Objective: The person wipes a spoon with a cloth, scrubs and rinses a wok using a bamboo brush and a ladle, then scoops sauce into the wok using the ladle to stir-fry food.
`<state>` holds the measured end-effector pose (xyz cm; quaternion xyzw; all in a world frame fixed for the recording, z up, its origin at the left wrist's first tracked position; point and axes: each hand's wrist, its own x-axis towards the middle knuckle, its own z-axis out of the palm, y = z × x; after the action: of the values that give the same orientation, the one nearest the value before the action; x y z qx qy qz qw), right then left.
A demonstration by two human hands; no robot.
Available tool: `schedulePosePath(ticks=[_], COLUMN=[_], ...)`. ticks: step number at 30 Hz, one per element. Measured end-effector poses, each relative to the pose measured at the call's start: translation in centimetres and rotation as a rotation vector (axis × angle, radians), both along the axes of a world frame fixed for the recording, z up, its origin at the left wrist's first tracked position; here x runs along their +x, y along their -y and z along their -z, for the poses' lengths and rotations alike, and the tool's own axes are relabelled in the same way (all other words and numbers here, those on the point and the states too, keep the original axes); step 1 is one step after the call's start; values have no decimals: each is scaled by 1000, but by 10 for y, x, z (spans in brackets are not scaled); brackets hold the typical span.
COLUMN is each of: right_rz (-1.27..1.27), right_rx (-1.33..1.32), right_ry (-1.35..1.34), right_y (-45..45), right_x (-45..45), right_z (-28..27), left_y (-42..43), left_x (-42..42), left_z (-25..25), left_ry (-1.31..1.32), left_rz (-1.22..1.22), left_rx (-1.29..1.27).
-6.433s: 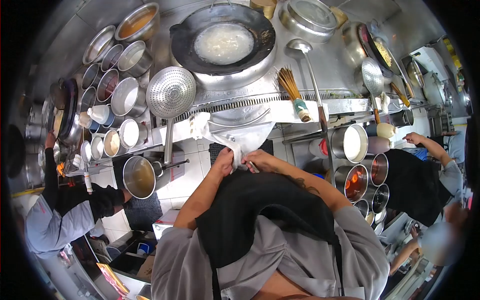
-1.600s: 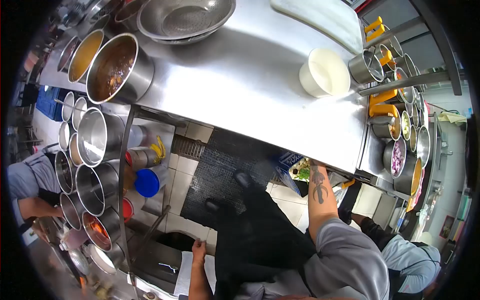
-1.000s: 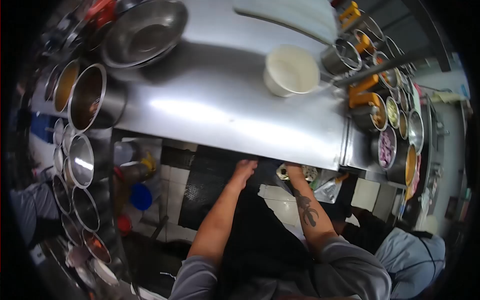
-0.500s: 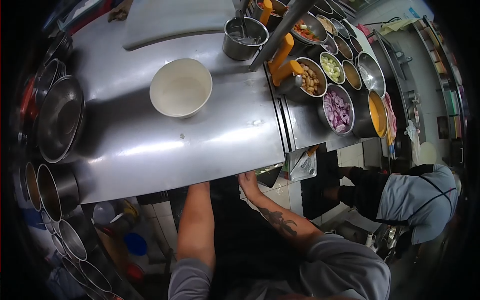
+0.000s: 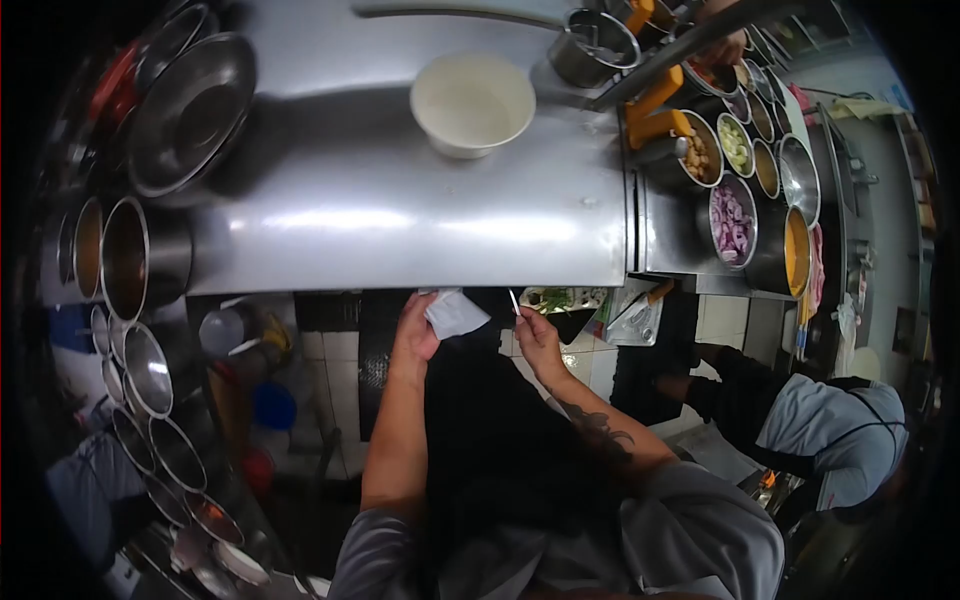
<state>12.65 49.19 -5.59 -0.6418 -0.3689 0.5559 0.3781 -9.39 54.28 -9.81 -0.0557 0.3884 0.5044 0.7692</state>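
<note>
Head view, first lister: What do we enter for the grips?

Second lister: Left hand (image 5: 418,335): thumb and fingers closed on a white sheet (image 5: 458,314), limp and creased, its loose part spreading toward the other grip. Cloth or paper, we cannot tell. Right hand (image 5: 540,343): fingers pinched round a slim pale item (image 5: 515,302), straight, stiff-looking, too small for us to identify.

First lister: Reason for each hold?

Second lister: We judge the sheet is held at one side to leave the rest free, and the slim item near its end to keep its tip clear of the fingers.

First lister: Surroundings?

Second lister: Just beyond both grips, a steel counter (image 5: 400,240), smooth, glossy, straight-edged. Farther ahead, between them, a cream bowl (image 5: 472,110), round and deep, set back from the edge, we suppose for safety. Just right of the right grip, leafy greens (image 5: 555,299). Farther right, chopped purple onion (image 5: 733,220) in a steel pot, grouped with others, probably for reach.
</note>
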Motion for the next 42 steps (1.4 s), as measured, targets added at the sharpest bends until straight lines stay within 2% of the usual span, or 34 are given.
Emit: schedulePosePath(ticks=[3,7,10,13,14,17,18,20,21,22,23,24,27,28,31,32,35,36,40,42], right_rz=[-122,-426,-634,-684,-680,-683,-702,-795,-820,-834,-833,-848,-956,-952,-961,-966,-973,-961,-1044,-1011], right_rx=[44,236,276,282,277,-13,-58,-122,-156,-146,-149,-156,-96,-82,-155,-142,-212,-260,-215,-268], right_ry=[27,81,189,167,137,-119,-190,-219,-228,-369,-436,-431,-446,-463,-357,-391,-489,-448,-380,-385], right_y=[14,23,28,39,43,47,48,53,54,58,60,61,59,59,62,64,66,66,64,65], right_x=[-18,-49,-66,-84,-89,-112,-117,-123,-127,-130,-134,-137,-148,-153,-169,-173,-187,-185,-198,-197], right_z=[-35,-99,-111,-115,-117,-159,-179,-181,-195,-186,-193,-199,-202,-203,-219,-217,-200,-220,-210,-213], left_y=[39,72,83,94,103,121,121,128,129,130,131,133,143,146,144,143,148,149,155,154], left_x=[-20,-36,-49,-69,-75,-91,-90,-89,-91,-96,-101,-102,-113,-107,-100,-97,-109,-113,-121,-119], left_z=[-23,-74,-118,-195,-201,-167,-193,-204,-205,-209,-201,-203,-189,-193,-205,-210,-219,-219,-214,-215], left_ry=[8,-85,-51,417,374,102,-125,-374,-514,-682,-695,-846,-1025,-934,-956,-887,-1024,-1086,-1038,-872], left_rz=[-26,-85,-121,-199,-223,-209,-125,-77,-85,-50,-124,-109,-188,-280,-350,-387,-367,-367,-405,-412], left_rx=[-13,3,103,198,228,319,474,464,356,230,203,137,204,208,160,176,166,160,229,200])
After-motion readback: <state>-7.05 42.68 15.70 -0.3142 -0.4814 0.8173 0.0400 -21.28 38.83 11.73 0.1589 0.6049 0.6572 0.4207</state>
